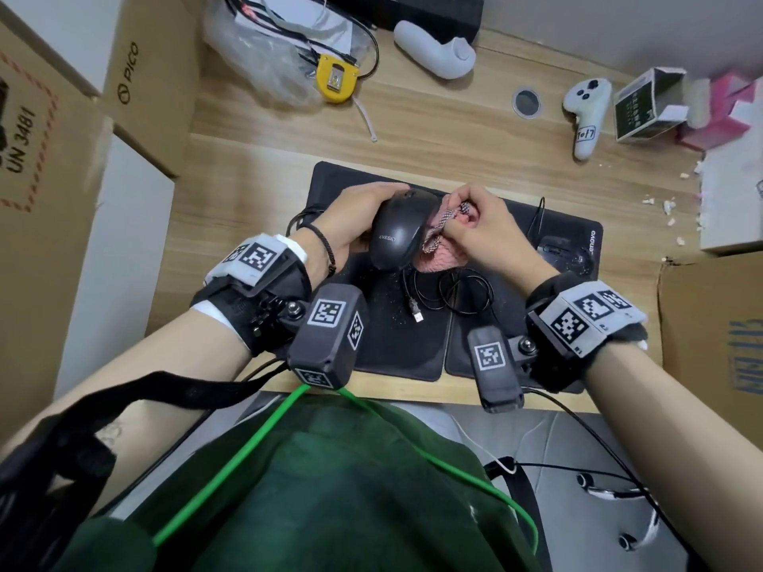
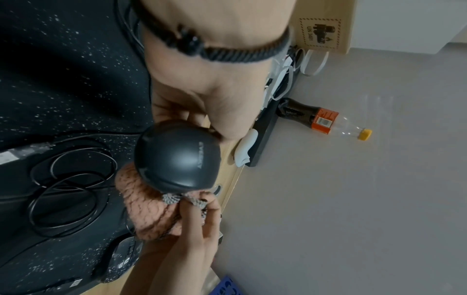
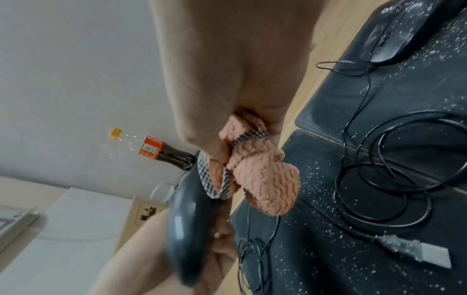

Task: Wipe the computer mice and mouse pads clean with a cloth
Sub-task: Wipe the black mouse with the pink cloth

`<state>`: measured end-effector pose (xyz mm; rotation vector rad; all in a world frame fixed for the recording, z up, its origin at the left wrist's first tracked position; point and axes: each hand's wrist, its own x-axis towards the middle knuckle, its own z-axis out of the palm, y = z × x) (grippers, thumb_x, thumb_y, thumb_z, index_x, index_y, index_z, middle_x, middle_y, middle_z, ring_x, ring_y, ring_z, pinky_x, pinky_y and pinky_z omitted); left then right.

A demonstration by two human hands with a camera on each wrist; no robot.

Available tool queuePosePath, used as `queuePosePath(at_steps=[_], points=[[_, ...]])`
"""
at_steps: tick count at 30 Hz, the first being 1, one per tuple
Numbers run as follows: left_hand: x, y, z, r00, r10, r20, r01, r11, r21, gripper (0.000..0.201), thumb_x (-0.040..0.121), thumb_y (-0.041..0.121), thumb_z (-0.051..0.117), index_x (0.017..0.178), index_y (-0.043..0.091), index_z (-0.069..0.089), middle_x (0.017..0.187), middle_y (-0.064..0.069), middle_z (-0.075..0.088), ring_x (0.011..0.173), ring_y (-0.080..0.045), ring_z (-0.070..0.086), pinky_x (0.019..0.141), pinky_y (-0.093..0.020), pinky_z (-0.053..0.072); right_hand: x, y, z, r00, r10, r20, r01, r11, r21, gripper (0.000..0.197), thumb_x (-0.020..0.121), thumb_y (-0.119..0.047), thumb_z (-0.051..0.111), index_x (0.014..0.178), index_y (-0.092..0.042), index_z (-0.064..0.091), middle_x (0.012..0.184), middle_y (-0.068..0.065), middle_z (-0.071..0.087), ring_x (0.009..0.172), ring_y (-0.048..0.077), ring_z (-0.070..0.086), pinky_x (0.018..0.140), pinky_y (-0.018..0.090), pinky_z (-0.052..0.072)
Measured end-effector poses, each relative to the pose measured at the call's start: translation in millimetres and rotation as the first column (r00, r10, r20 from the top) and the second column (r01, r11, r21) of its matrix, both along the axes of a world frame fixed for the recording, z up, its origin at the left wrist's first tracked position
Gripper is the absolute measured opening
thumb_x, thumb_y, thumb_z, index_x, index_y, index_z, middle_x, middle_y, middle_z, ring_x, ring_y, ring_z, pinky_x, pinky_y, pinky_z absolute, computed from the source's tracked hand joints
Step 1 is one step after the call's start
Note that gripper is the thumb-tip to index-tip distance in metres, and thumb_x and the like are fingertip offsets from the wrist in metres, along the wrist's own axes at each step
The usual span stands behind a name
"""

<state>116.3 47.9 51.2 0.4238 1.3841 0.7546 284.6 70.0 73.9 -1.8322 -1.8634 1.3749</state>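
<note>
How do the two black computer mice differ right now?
The mouse in the left hand is lifted off the pads, while the second mouse lies on the Lenovo mouse pad. The held mouse looks clean and has the pink cloth against it; the second mouse is speckled white. Both are black and wired.

Black corded mouse (image 1: pixel 398 229) held in the left hand (image 1: pixel 356 216): "EVESIO" in pale letters on its back
Black rectangular mouse pad (image 1: pixel 574 216): "Lenovo" in white
Brown cardboard box (image 1: pixel 157 68): "PICO"
Larger brown cardboard box (image 1: pixel 37 158): "UN 3481", red dashed border
White game controller (image 1: pixel 586 113): handle sticker, "L17"
</note>
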Motion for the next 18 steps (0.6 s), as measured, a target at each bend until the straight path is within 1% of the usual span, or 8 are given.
queuePosePath(at_steps=[2, 5, 8, 9, 11, 14, 16, 18], points=[[-2, -3, -3, 0.999, 0.041, 0.032, -0.039, 0.997, -0.064, 0.024, 0.095, 0.03, 0.053, 0.113, 0.022, 0.067, 0.097, 0.004, 0.068, 0.078, -0.012, 0.062, 0.057, -0.017, 0.049, -9, -5, 4, 0.999, 0.005, -0.043, -0.006, 1.0, -0.018, 0.021, 0.073, -0.018, 0.058, 0.077, -0.037, 0.051, 0.101, 0.005, 0.068, 0.087, 0.024, 0.065, 0.086, 0.046, 0.054], [-4, -7, -7, 0.991, 0.077, 0.112, -0.062, 0.99, -0.128, 0.042, 0.094, 0.045, 0.046, 0.117, 0.014, 0.063, 0.101, -0.003, 0.068, 0.077, -0.017, 0.063, 0.063, -0.023, 0.049, -28, -17, 10, 0.989, 0.111, -0.095, -0.114, 0.993, -0.019, 0.018, 0.078, -0.018, 0.06, 0.082, -0.032, 0.05, 0.09, -0.005, 0.065, 0.081, 0.019, 0.064, 0.083, 0.041, 0.053], [-6, -11, -5, 0.991, 0.027, 0.13, -0.013, 0.994, -0.107, 0.048, 0.088, 0.056, 0.049, 0.09, 0.012, 0.066, 0.083, -0.005, 0.07, 0.064, -0.017, 0.065, 0.059, -0.023, 0.051, -44, -27, 16, 0.969, 0.189, -0.16, -0.191, 0.982, 0.001, 0.019, 0.08, -0.014, 0.061, 0.085, -0.028, 0.048, 0.09, -0.005, 0.063, 0.084, 0.021, 0.063, 0.082, 0.04, 0.051], [-7, -12, -4, 0.99, 0.02, 0.141, -0.006, 0.996, -0.094, 0.046, 0.085, 0.057, 0.053, 0.081, 0.013, 0.066, 0.078, -0.006, 0.068, 0.064, -0.018, 0.065, 0.065, -0.027, 0.054, -48, -30, 18, 0.96, 0.205, -0.191, -0.208, 0.978, 0.003, 0.02, 0.08, -0.014, 0.062, 0.085, -0.028, 0.048, 0.091, -0.004, 0.063, 0.083, 0.02, 0.062, 0.082, 0.042, 0.051], [-9, -14, -4, 0.989, 0.007, 0.15, 0.002, 0.998, -0.061, 0.035, 0.09, 0.049, 0.053, 0.078, 0.018, 0.064, 0.072, -0.002, 0.066, 0.067, -0.015, 0.064, 0.073, -0.027, 0.055, -53, -32, 20, 0.945, 0.212, -0.249, -0.219, 0.976, -0.001, 0.021, 0.081, -0.013, 0.064, 0.085, -0.027, 0.049, 0.091, -0.002, 0.063, 0.08, 0.014, 0.059, 0.082, 0.043, 0.051], [-9, -18, 4, 0.967, -0.048, 0.249, 0.052, 0.999, -0.011, 0.032, 0.101, 0.024, 0.037, 0.075, 0.014, 0.053, 0.056, 0.005, 0.063, 0.05, -0.004, 0.06, 0.052, -0.014, 0.051, -56, -31, 22, 0.929, 0.209, -0.306, -0.215, 0.976, 0.014, 0.019, 0.082, -0.01, 0.064, 0.09, -0.02, 0.05, 0.094, 0.001, 0.061, 0.082, 0.012, 0.056, 0.081, 0.04, 0.05], [-7, -18, 9, 0.944, -0.065, 0.324, 0.061, 0.998, 0.022, 0.027, 0.098, 0.018, 0.041, 0.078, 0.01, 0.057, 0.067, -0.004, 0.065, 0.059, -0.012, 0.064, 0.059, -0.02, 0.054, -53, -29, 21, 0.929, 0.205, -0.307, -0.206, 0.978, 0.031, 0.02, 0.082, -0.009, 0.064, 0.089, -0.021, 0.05, 0.096, 0.0, 0.062, 0.083, 0.012, 0.057, 0.08, 0.037, 0.049], [-7, -17, 14, 0.914, -0.049, 0.402, 0.063, 0.998, -0.022, 0.029, 0.098, 0.026, 0.042, 0.086, 0.01, 0.063, 0.078, -0.006, 0.069, 0.068, -0.015, 0.067, 0.067, -0.024, 0.056, -47, -24, 19, 0.947, 0.183, -0.265, -0.172, 0.983, 0.062, 0.023, 0.079, -0.011, 0.062, 0.086, -0.029, 0.05, 0.091, -0.01, 0.063, 0.08, 0.009, 0.059, 0.076, 0.032, 0.049]])
